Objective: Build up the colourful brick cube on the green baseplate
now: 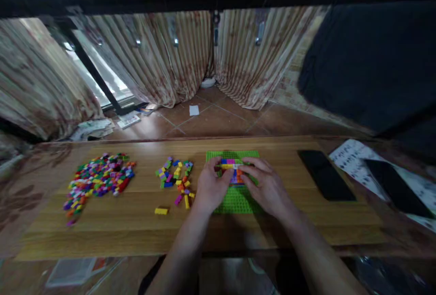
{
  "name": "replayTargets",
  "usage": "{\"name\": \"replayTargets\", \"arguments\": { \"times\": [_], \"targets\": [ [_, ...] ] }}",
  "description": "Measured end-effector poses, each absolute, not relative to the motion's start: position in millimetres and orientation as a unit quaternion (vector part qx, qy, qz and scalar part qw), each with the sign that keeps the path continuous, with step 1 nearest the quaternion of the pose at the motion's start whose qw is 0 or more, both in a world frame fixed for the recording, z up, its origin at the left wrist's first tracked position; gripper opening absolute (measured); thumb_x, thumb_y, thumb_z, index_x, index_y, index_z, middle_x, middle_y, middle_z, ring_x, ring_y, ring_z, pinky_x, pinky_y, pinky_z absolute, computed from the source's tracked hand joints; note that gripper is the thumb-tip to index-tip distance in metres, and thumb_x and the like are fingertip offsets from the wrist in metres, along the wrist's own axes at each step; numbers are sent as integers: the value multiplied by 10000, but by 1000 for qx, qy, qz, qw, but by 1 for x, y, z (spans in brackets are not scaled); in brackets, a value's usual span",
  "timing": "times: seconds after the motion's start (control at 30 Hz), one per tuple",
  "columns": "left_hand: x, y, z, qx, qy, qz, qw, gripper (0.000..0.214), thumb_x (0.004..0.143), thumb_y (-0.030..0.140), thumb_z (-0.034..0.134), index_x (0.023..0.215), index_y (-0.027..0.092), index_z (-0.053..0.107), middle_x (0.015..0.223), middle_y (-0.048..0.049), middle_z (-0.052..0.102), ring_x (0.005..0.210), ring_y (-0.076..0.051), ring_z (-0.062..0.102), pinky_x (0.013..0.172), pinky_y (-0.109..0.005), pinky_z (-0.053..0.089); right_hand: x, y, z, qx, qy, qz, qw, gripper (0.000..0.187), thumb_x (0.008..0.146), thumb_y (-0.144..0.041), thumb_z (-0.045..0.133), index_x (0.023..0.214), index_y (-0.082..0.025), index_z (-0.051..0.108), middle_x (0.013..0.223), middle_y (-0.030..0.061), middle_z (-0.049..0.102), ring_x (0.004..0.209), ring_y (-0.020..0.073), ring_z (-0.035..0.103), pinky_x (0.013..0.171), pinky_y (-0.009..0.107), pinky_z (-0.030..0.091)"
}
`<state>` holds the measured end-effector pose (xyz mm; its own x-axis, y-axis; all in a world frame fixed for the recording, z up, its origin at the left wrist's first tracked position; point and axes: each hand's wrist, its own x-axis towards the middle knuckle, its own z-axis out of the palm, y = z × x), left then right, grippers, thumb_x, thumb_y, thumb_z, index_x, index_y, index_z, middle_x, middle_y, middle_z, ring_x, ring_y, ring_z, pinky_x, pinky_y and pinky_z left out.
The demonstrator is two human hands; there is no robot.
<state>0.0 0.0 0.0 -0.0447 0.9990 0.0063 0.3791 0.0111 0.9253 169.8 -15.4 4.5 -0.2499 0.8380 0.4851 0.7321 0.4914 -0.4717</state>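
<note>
A green studded baseplate (238, 202) lies on the wooden table under both hands. Rows of toy building bricks (233, 177) in blue, purple, orange, yellow and white are built up on its upper middle. My left hand (211, 188) reaches over the plate's left side, thumb and index finger closed around the left end of the brick rows, by a yellow brick (226, 166). From the right, my right hand (267, 188) has its fingers bent onto the right end of the same rows, near white and orange bricks. My fingers partly hide the bricks.
A large heap of mixed bricks (102, 174) lies at the left of the wooden table (136, 231). Between heap and plate are a smaller scatter of bricks (166, 174) and a lone yellow brick (161, 211). A black tablet-like slab (325, 174) lies at the right.
</note>
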Motion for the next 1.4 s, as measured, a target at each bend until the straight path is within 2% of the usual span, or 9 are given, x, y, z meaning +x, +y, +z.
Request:
{"name": "replayTargets", "arguments": {
  "times": [0.3,0.47,0.67,0.9,1.03,1.17,1.4],
  "targets": [
    [19,3,1,554,619,420,365,622,732,365,693,1274,103,537,1198,-173,617,1126,-283,576,974,-430,446,171,-13,2,-523,-731,175,401,202,850,-223,605,1013,-249,722,1170,68,653,1057,230,633,956,427,497],
    [28,9,-2,530,636,425,367,699,661,345,753,1271,76,540,1192,-188,611,1121,-301,572,972,-437,437,172,-11,3,-531,-707,227,408,207,825,-253,635,1014,-246,718,1152,66,656,1054,229,632,963,429,482],
    [26,13,-2,470,610,468,434,636,581,252,815,1175,151,614,961,-76,689,969,-240,630,879,-348,479,175,-11,5,-526,-705,251,405,210,824,-257,636,1018,-252,715,1124,60,658,1052,220,624,962,425,472],
    [26,14,-3,457,605,480,441,617,553,221,820,1136,162,630,893,-46,683,873,-201,633,824,-316,488,174,-12,6,-528,-695,260,413,215,810,-221,615,999,-240,715,1065,52,673,890,186,640,856,376,511],
    [30,15,-3,466,626,461,422,683,557,230,803,1197,130,587,949,-71,670,897,-212,624,849,-344,482,173,-12,7,-522,-689,269,425,209,814,-229,595,984,-245,716,1025,48,682,835,179,641,815,368,520],
    [32,14,-4,467,626,467,414,665,575,211,787,1203,148,579,997,-72,666,943,-215,619,883,-342,472,172,-12,7,-526,-680,280,428,204,806,-231,599,972,-228,718,1014,55,678,797,170,636,765,347,530],
    [29,10,-5,426,575,502,487,679,581,242,823,1201,141,565,1032,-91,669,906,-201,635,863,-338,488,177,-10,5,-546,-656,283,438,212,808,-288,598,965,-229,728,1013,52,707,807,181,647,723,330,524]
  ]
}}
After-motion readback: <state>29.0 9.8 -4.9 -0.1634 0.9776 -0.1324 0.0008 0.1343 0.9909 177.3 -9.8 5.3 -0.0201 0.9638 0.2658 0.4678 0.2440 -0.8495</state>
